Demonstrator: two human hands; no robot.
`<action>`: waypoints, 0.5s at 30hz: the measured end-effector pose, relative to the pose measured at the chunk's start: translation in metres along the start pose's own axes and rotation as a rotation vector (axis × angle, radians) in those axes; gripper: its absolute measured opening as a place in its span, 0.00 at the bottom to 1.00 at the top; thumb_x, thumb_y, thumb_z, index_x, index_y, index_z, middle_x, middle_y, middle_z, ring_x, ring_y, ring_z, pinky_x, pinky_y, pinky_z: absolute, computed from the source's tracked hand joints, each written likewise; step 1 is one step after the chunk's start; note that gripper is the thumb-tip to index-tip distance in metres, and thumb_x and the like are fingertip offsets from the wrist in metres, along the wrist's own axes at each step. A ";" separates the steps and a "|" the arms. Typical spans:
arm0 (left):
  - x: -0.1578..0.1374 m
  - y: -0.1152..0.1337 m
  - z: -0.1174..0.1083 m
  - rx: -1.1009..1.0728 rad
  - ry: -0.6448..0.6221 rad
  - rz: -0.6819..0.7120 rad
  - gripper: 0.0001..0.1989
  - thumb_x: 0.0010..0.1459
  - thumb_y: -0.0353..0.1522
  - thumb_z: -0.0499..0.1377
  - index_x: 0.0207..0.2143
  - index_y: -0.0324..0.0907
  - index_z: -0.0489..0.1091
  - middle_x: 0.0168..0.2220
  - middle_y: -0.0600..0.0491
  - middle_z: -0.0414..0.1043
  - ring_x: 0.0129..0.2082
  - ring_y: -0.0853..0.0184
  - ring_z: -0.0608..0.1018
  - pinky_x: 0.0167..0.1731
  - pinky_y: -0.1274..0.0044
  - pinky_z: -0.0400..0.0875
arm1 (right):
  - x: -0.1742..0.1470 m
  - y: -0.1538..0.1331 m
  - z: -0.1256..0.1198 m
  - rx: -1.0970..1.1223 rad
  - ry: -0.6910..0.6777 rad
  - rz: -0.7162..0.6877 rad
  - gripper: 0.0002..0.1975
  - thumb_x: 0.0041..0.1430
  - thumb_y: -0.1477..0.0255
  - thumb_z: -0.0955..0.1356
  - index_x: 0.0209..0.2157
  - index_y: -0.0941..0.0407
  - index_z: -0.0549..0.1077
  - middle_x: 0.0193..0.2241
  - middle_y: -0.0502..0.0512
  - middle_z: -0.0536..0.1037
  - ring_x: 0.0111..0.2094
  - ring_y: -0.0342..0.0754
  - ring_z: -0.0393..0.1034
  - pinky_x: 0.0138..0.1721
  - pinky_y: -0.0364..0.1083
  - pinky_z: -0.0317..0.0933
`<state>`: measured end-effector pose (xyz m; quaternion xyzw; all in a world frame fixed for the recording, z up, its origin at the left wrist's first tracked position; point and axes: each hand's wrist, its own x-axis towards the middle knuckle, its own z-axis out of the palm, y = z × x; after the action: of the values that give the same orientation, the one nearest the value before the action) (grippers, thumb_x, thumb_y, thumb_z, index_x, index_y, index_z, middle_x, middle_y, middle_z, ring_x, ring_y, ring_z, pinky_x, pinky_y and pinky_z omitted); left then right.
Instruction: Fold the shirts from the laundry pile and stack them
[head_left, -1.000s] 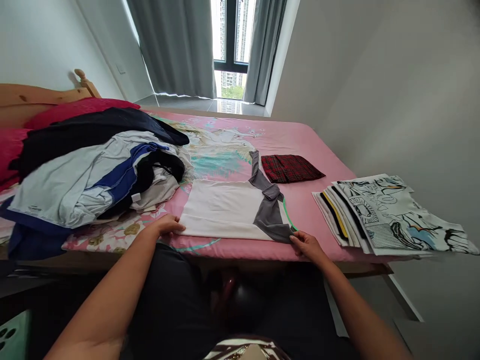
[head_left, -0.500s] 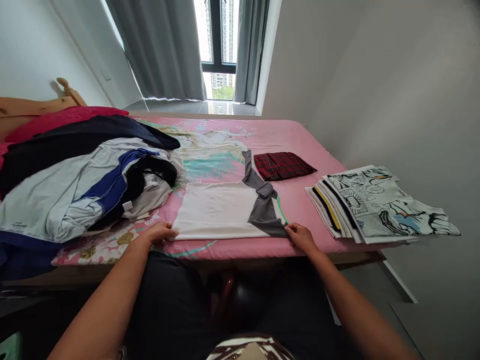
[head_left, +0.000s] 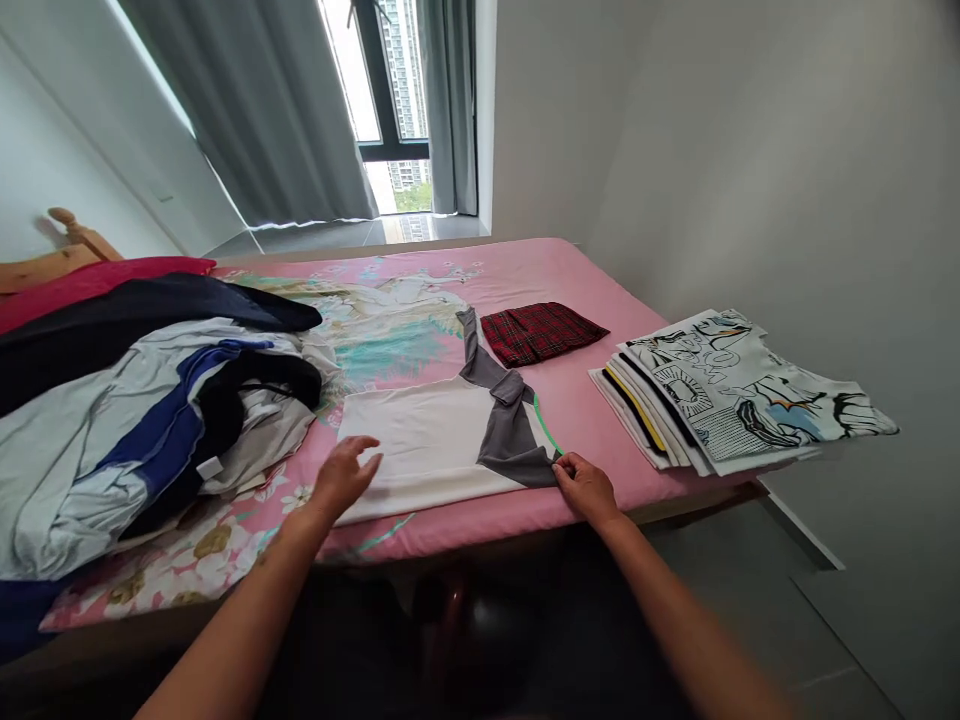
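A white shirt [head_left: 412, 440] with grey sleeves lies partly folded on the pink bedsheet, its body to the left and the grey parts [head_left: 517, 440] to the right. Over the shirt's near left hem is my left hand [head_left: 346, 478], fingers apart and holding nothing; whether it touches the cloth I cannot tell. My right hand [head_left: 589, 487] pinches the near right corner of the grey fabric, beside a green edge strip. Beyond the grey part lies a folded red plaid garment [head_left: 541, 332].
A loose heap of clothes [head_left: 172, 430], white, blue and black, covers the bed's left side. On the right, a stack of folded garments [head_left: 750, 400] reaches over the bed's edge. The patterned pink bedsheet [head_left: 540, 265] extends toward the window and grey curtains [head_left: 262, 110].
My left hand has released the shirt's left corner and moved up and inward over the cloth. My right hand keeps its pinch. The view has tilted and turned to the right.
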<state>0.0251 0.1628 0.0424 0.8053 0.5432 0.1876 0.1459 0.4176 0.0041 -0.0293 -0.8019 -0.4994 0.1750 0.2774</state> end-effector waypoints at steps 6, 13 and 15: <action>0.080 0.128 0.076 -0.056 -0.170 0.167 0.20 0.56 0.42 0.55 0.48 0.42 0.69 0.48 0.43 0.69 0.49 0.57 0.71 0.47 0.70 0.63 | 0.005 0.004 0.002 0.101 0.004 -0.008 0.11 0.57 0.62 0.62 0.33 0.51 0.71 0.30 0.49 0.77 0.32 0.47 0.72 0.32 0.44 0.57; 0.167 0.198 0.134 -0.178 -0.227 -0.097 0.21 0.48 0.43 0.62 0.39 0.37 0.72 0.46 0.34 0.71 0.50 0.47 0.70 0.45 0.65 0.61 | 0.007 0.003 0.001 0.157 0.013 -0.027 0.09 0.57 0.64 0.62 0.32 0.52 0.71 0.30 0.49 0.77 0.32 0.47 0.71 0.32 0.43 0.58; 0.188 0.201 0.131 -0.229 -0.223 -0.102 0.14 0.52 0.40 0.58 0.34 0.38 0.72 0.41 0.38 0.74 0.46 0.52 0.73 0.42 0.68 0.62 | 0.008 0.004 0.000 0.160 0.018 -0.029 0.09 0.57 0.64 0.62 0.32 0.52 0.71 0.30 0.49 0.77 0.32 0.47 0.71 0.32 0.43 0.57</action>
<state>0.3141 0.2600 0.0410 0.7707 0.5386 0.1501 0.3055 0.4235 0.0101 -0.0317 -0.7714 -0.4927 0.2033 0.3475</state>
